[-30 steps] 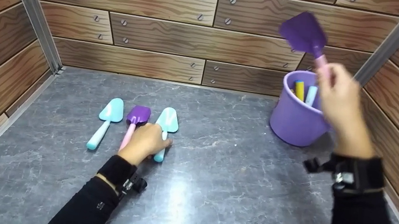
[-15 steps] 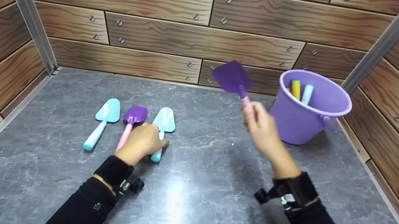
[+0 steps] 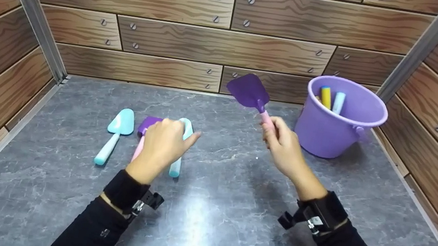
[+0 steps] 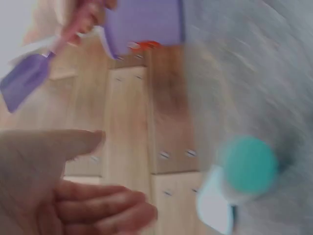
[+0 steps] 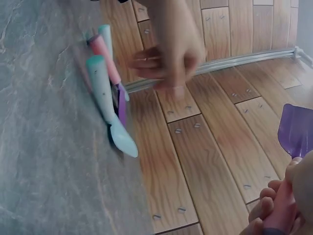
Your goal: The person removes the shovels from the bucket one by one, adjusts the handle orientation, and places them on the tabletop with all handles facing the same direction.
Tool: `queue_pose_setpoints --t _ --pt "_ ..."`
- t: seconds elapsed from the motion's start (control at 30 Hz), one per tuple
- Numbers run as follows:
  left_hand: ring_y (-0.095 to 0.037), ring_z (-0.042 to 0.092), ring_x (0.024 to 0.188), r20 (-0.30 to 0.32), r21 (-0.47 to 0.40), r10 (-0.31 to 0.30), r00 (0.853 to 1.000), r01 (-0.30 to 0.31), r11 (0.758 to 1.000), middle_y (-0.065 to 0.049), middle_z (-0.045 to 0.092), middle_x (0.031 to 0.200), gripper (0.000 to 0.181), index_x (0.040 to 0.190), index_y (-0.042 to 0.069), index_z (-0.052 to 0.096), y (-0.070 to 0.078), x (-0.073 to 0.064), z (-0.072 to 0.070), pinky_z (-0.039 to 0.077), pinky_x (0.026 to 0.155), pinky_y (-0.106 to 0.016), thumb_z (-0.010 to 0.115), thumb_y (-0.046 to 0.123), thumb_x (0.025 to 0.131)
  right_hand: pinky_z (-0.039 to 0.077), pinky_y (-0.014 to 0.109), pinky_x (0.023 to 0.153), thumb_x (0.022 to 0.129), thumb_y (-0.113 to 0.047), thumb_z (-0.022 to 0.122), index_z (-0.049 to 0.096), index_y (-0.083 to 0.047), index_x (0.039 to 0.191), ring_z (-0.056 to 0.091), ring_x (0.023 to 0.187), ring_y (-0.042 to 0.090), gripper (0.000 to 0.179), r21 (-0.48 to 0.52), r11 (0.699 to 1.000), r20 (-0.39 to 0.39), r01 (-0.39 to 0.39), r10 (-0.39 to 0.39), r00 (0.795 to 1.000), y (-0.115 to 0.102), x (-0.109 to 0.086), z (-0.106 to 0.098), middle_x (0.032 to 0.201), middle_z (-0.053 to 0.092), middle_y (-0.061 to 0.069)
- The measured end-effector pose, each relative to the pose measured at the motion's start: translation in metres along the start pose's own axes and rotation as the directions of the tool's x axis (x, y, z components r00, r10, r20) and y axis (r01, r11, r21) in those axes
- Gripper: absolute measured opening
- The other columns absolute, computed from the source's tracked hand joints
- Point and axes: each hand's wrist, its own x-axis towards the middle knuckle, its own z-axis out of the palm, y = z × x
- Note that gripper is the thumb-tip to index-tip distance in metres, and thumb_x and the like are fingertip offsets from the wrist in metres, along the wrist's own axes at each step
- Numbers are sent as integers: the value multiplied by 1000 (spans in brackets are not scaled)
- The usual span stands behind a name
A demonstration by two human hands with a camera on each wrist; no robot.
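My right hand [image 3: 284,149] grips the pink handle of a purple toy shovel [image 3: 249,90], its blade raised up and to the left above the table. In the left wrist view, my left hand [image 4: 73,191] has its thumb and fingers apart with nothing between them. It hovers over three toy shovels lying side by side: a light blue one [image 3: 122,122] at left, a purple one with a pink handle [image 3: 147,124] in the middle, and another light blue one [image 3: 175,167] at right. The hand hides parts of the middle and right shovels in the head view.
A purple bucket [image 3: 325,135] stands at the back right, with a yellow handle [image 3: 325,97] and a light blue handle [image 3: 338,103] showing inside. Wood-patterned walls [image 3: 170,39] enclose the grey marbled table [image 3: 232,223] at the back and sides.
My right hand brought the purple shovel left and down, away from above the bucket. My left hand rose off the right light blue shovel, which stayed on the table.
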Motion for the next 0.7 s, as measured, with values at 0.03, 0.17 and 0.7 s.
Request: queue_pose_setpoints --t 0.03,0.17,0.7 --pt "-27 64 63 -53 -25 40 998 -42 999 -7 65 70 51 76 10 66 6 -1 -3 52 53 -40 86 45 107 47 19 63 123 -13 58 73 2 129 56 72 5 22 11 1000 -9 5 -5 1000 -2 0 -1 87 66 4" --pt "-33 81 85 -206 -97 201 958 -224 970 -13 86 99 38 106 4 83 26 -4 -16 69 68 -43 88 41 106 48 19 61 124 -11 57 72 4 134 57 71 7 24 77 997 -17 5 -3 1000 -12 -5 -2 87 64 0" --pt "-38 74 147 271 -693 184 945 59 719 -17 75 161 56 161 5 70 26 33 -59 62 125 -53 81 30 112 55 22 64 123 -3 51 67 13 136 59 72 9 26 324 946 30 29 -41 999 -44 -28 17 92 65 0"
